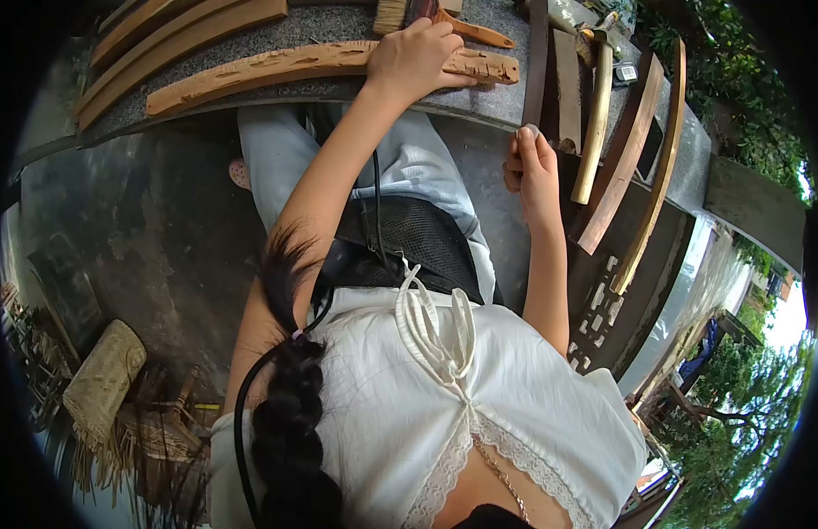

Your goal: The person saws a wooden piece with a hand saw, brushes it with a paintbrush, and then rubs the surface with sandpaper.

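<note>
My left hand (416,60) is closed over a curved, light-brown piece of wood (276,70), its thumb along the near edge. The wood has rough notches and pits on its face and a small hole near its right end. Right behind these fingers lie a brush with pale bristles (390,16) and an orange-brown wooden handle (481,33). My right hand (534,172) is pinched just off the table's front edge, beside a dark flat strip (536,70). A small greyish bit shows at its fingertips; I cannot tell what it is.
Several curved wooden strips (175,48) lie at the left of the grey stone table (329,91). To the right are a hammer-like tool with a pale handle (594,123), a reddish wooden strip (622,159) and a thin long strip (660,176), both overhanging the edge.
</note>
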Motion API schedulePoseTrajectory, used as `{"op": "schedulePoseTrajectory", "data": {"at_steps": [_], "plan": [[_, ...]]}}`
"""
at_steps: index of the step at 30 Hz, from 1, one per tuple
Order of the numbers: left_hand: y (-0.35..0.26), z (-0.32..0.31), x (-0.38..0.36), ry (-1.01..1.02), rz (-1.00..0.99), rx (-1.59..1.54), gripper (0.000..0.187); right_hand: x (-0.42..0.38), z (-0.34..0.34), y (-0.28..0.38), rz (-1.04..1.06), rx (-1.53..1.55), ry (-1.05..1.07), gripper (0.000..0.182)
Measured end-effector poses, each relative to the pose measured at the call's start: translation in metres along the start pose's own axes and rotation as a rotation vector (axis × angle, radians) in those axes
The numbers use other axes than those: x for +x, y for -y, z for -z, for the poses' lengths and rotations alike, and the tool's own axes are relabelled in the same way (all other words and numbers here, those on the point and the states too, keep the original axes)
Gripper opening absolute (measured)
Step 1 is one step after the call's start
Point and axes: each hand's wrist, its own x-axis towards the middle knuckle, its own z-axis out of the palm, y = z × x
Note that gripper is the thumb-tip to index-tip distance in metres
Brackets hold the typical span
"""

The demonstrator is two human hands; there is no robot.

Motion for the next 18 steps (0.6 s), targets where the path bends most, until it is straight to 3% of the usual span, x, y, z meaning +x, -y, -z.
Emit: {"op": "schedulePoseTrajectory", "data": {"at_steps": [1,3,5,11,13,18], "plan": [[-0.001,0.001,0.000,0.003,0.011,-0.007,0.054,0.000,0.002,-0.003,0.007,0.008,0.000,0.031],[-0.001,0.001,0.001,-0.045,-0.024,-0.036,0.057,0.002,0.003,-0.009,0.198,-0.362,-0.152,0.035],[0.000,0.003,0.002,-0.150,-0.050,-0.065,0.056,-0.001,0.004,-0.011,0.195,-0.384,-0.157,0.037],[0.015,0.031,-0.011,-0.129,-0.123,-0.082,0.054,-0.006,0.000,-0.021,0.265,-0.596,-0.244,0.030],[0.023,0.043,-0.020,0.007,-0.045,-0.048,0.054,-0.004,0.002,-0.032,0.299,-0.628,-0.254,0.028],[0.029,0.045,-0.025,0.048,-0.027,-0.005,0.050,-0.001,-0.007,-0.039,0.341,-0.748,-0.259,0.026]]}}
